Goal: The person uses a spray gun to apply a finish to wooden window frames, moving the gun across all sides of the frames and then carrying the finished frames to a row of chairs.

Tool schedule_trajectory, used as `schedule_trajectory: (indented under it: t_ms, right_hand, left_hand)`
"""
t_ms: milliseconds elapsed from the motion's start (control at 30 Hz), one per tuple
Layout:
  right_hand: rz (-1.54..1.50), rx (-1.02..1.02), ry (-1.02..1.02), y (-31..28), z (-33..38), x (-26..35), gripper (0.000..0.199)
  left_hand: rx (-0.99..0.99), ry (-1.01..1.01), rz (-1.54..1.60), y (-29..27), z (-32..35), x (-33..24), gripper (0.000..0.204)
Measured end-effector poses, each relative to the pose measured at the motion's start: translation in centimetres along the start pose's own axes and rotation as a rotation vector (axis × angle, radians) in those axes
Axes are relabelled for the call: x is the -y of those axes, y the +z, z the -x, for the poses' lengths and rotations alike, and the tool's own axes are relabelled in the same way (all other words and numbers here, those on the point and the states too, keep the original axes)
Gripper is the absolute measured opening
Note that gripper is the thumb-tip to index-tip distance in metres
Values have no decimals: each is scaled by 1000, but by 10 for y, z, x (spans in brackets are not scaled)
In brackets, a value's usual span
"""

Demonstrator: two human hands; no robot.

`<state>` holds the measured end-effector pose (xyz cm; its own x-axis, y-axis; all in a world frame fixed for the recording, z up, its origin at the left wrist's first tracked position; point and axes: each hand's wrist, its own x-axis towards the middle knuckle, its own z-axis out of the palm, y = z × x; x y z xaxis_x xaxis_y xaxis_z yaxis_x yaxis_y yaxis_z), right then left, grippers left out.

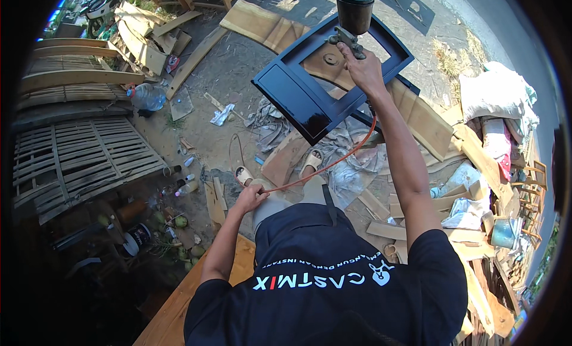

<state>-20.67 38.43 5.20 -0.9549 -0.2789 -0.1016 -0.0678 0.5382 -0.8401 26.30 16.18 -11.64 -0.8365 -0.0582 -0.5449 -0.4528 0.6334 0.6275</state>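
Observation:
My right hand [364, 70] is closed around the handle of a spray gun [344, 38]. A dark paint cup [356, 13] stands on top of the gun. Just under it lies a glossy black framed panel [290, 100], tilted, with a large opening on its right side. From beneath my right wrist an orange air hose [339, 162] curves down to the left. My left hand [251, 198], by my knee, has its fingers closed on that hose. Part of the gun's grip is hidden by my fingers.
Beneath the panel runs a long wooden plank [426, 122]. Crumpled cloths [351, 149] lie by my feet. Slatted bamboo [83, 155] and a plastic water jug [146, 97] are at left. White sacks [497, 95], wood offcuts and a bluish bucket [506, 232] are at right.

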Motion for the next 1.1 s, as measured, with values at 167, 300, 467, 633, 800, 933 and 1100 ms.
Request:
schedule_trajectory:
  t_ms: [167, 300, 467, 633, 800, 933, 1100]
  right_hand:
    - [83, -110, -44, -25, -56, -20, 64]
    - [70, -115, 56, -52, -81, -16, 62]
    - [187, -318, -25, -69, -115, -32, 61]
    - [128, -187, -56, -55, -103, -25, 64]
    - [100, 12, -30, -29, -49, -1, 66]
    - [46, 124, -43, -7, -10, 5, 61]
    - [-2, 223, -61, 29, 35, 32, 52]
  left_hand:
    - [-130, -67, -95, -2, 22, 34, 29]
    - [-179, -119, 0, -4, 22, 30, 30]
    - [-215, -148, 6, -7, 13, 11, 32]
    - [-238, -171, -8, -11, 14, 19, 35]
    - [-283, -165, -2, -21, 17, 47, 34]
    - [-267, -160, -31, -42, 10, 50, 32]
    - [-278, -143, -9, -50, 11, 75, 32]
